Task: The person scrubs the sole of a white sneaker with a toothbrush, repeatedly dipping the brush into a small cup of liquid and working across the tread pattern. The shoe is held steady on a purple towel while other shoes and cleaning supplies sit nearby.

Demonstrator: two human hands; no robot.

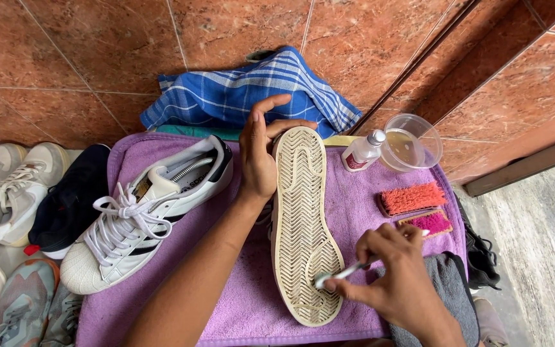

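On a purple terry towel (367,212) spread over reddish stone tiles, a white sneaker turned sole-up (303,225) lies lengthwise, its cream zigzag-patterned rubber tread facing the camera. The left hand (259,157) clasps the toe end of this upturned shoe, thumb on the sole's edge and fingers partly spread, the index finger lifted clear. The right hand (396,276) is closed around the handle of a small pale toothbrush (338,275), whose head rests against the tread near the heel. To the left on the towel sits the matching white lace-up sneaker with black side stripes (142,218), upright and tilted, a shoe tree inside. Near the far right corner lie a small white bottle with a red label (362,152) and a clear plastic bowl (412,142); just below them are an orange-bristled scrub brush (412,198) and a pink-bristled brush (430,223). A blue checked cloth (245,93) lies crumpled beyond the towel.
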